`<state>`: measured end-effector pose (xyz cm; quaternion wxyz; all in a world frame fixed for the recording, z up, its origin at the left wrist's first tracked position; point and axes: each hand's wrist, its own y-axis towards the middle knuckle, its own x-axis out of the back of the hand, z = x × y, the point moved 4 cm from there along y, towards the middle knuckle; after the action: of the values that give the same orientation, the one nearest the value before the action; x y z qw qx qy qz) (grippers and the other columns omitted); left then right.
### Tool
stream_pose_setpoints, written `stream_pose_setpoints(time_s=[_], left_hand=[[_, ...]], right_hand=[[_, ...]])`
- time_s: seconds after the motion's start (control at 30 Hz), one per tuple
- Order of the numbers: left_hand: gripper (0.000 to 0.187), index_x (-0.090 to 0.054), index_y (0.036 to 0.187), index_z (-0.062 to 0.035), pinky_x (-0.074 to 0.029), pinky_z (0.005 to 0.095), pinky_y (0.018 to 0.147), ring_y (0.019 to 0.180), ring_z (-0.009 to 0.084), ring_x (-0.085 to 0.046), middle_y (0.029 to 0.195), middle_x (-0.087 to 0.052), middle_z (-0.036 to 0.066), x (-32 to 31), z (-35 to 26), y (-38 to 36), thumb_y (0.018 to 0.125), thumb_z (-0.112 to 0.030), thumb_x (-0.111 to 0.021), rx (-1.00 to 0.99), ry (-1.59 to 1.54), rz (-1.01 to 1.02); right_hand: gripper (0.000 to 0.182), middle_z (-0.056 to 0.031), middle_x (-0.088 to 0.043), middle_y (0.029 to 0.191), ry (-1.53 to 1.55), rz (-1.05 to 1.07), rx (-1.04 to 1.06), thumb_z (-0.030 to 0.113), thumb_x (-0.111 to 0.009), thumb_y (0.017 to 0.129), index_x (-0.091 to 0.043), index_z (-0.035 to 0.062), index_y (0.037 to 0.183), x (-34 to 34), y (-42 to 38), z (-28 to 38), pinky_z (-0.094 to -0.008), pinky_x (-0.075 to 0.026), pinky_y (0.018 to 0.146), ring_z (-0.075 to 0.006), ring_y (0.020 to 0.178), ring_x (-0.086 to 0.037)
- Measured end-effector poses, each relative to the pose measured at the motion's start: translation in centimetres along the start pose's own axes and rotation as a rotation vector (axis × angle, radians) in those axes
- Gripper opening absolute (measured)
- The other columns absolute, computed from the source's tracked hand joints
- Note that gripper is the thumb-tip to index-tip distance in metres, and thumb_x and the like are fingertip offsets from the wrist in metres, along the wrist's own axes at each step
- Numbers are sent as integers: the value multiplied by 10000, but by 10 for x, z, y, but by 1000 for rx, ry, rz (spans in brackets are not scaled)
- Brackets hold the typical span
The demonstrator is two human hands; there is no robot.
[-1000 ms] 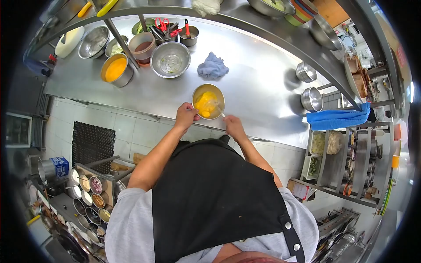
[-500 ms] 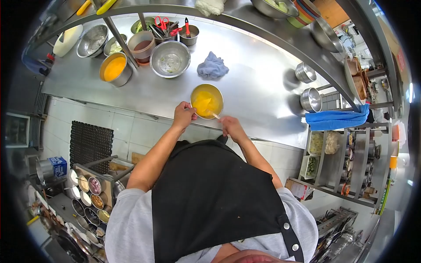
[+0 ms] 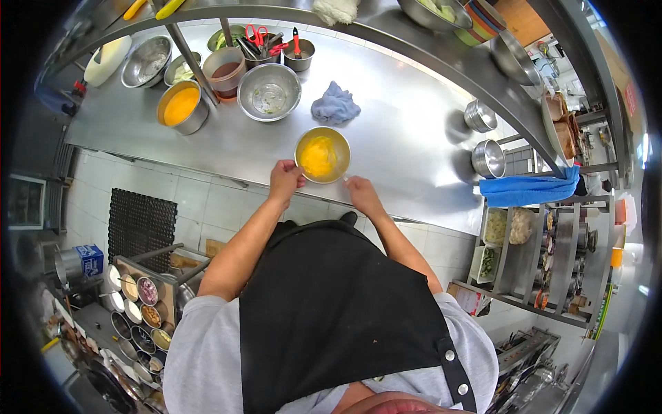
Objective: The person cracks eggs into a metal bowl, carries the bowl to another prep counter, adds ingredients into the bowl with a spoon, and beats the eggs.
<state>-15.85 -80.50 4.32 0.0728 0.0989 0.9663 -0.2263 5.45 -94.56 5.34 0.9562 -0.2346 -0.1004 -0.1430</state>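
Observation:
A metal bowl [image 3: 343, 152] with yellow liquid [image 3: 318, 157] in it is by the front edge of the steel counter. At the bowl's left rim my left hand [image 3: 285, 181] pinches the edge with fingers closed. My right hand [image 3: 363, 194], also closed, is at the lower right of the bowl and grips the end of a thin pale utensil [image 3: 345, 179], whose far part I cannot make out. Behind the bowl lies a crumpled grey-blue cloth [image 3: 335, 103].
A wide empty metal bowl [image 3: 269, 92], a pot of orange liquid [image 3: 181, 107] and a container of tools [image 3: 261, 52] stand at the back left. Overhead runs a steel shelf [image 3: 386, 31]. Stacked bowls [image 3: 489, 158] and a blue towel [image 3: 529, 188] are at the right.
The bowl has shifted slightly up and tilted differently, and the yellow liquid's surface has changed shape. My right hand has moved up a little, and less of the utensil shows.

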Motion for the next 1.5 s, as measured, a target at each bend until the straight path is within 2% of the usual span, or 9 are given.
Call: stream_pose_setpoints(time_s=[0.47,0.57,0.63,0.77,0.87,0.97,1.07,1.13,1.5], left_hand=[[189,-526,961,-29,-540,275,517,582,150,-645,792,-621,78,-20,-20,7,864,15,-682,-48,265,202],[191,-527,960,-28,-535,275,517,576,146,-644,805,-635,85,-21,-21,9,861,21,-684,-43,265,221],[189,-524,946,-28,-532,279,509,568,147,-638,782,-629,81,-23,-20,8,861,23,-686,-55,269,221],[181,-527,936,-23,-527,285,506,567,146,-635,758,-629,80,-23,-23,7,862,28,-685,-56,274,214],[184,-533,970,-20,-534,275,528,578,150,-638,807,-626,83,-22,-19,10,869,18,-682,-71,288,250],[178,-534,964,-21,-530,271,532,587,143,-635,807,-620,75,-20,-17,11,872,14,-683,-51,257,251],[173,-536,959,-22,-531,272,530,592,137,-633,804,-619,71,-21,-22,7,877,13,-684,-70,260,242],[172,-536,957,-23,-530,270,531,595,135,-632,810,-619,72,-19,-20,10,878,14,-684,-67,256,254],[166,-539,952,-27,-545,262,550,615,135,-642,830,-630,69,-16,-24,6,886,12,-686,-45,265,255]], right_hand=[[271,-16,-523,599,-97,37,-61,240,-552,1000,-696,12,971,1,-4,-13,-300,-429,475,-119,482,-504],[262,-19,-534,614,456,48,-60,246,-581,983,-692,15,928,4,-11,-13,-318,-425,476,-125,494,-499],[235,-3,-497,597,-74,-24,-62,218,-567,984,-685,17,951,6,-17,-3,-298,-421,473,-104,498,-475],[309,1,-481,582,420,37,-18,271,-540,1018,-675,5,937,2,-11,-24,-292,-418,458,-112,474,-481],[299,8,-477,592,-112,-55,6,260,-534,1020,-682,4,975,3,-8,-23,-282,-428,477,-106,486,-471],[297,5,-487,596,472,67,-56,261,-533,1023,-691,9,1009,-3,-9,-31,-281,-428,486,-100,490,-463],[270,26,-466,598,-211,-257,299,223,-540,1017,-684,-1,1058,9,-3,-25,-276,-427,493,-85,488,-432],[260,25,-467,610,346,115,-47,198,-532,1011,-678,-9,1073,-1,-14,-17,-275,-424,499,-87,489,-438],[281,33,-440,611,339,22,-85,243,-535,1040,-655,-7,1084,-6,-12,-7,-277,-429,508,-92,502,-429]])
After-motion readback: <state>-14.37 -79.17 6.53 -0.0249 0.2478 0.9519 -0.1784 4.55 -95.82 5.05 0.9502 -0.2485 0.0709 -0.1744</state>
